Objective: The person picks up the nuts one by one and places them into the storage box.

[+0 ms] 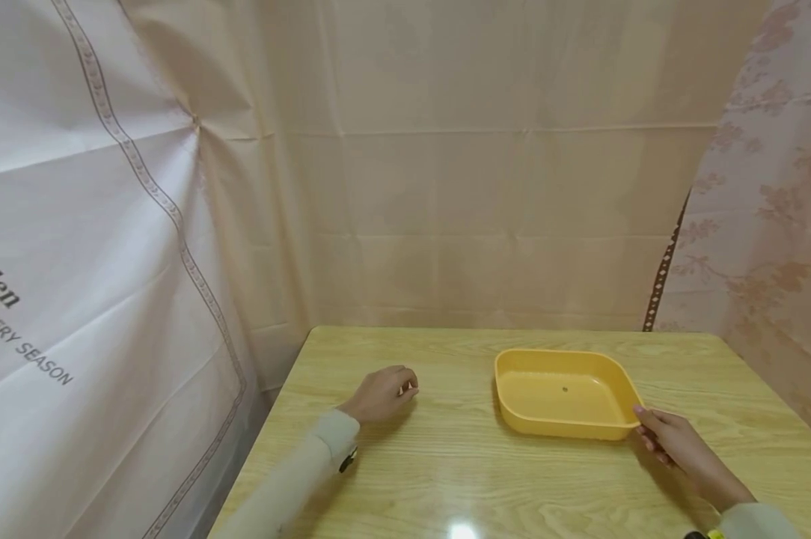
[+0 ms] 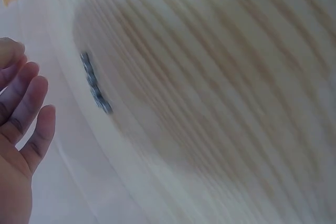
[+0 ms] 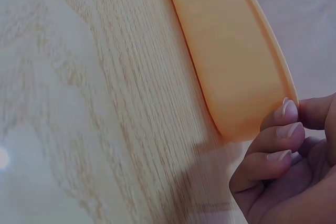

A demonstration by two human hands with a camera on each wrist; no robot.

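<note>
Your right hand (image 1: 681,445) sits at about four o'clock on the table (image 1: 446,464), right at the near right corner of the yellow tray (image 1: 583,428). In the right wrist view your fingertips (image 3: 286,111) are curled against the outside of the tray's wall (image 3: 231,66) with the thumb up by the rim, so you have that corner lightly pinched. The tray itself rests flat on the table a little right of centre, at roughly two o'clock from the table's middle, with its long side running left to right. It is shallow with rounded corners, and a small dark speck (image 1: 565,388) shows on its floor.

Your left hand (image 1: 381,394) rests on the table at about nine o'clock from the tray, well apart from it and closer to the table's left edge. From the head view its fingers are loosely curled with the knuckles up, and it holds nothing. The left wrist view shows your fingers (image 2: 26,103) relaxed and only slightly bent above the blurred wood grain, with nothing between them.

A pale sleeve (image 1: 291,479) covers your left forearm, running back toward seven o'clock. Cloth sheets hang around the table: a plain beige one (image 1: 479,187) at twelve o'clock, a white printed one (image 1: 75,262) at nine o'clock, and a floral one (image 1: 776,224) at three o'clock.
</note>
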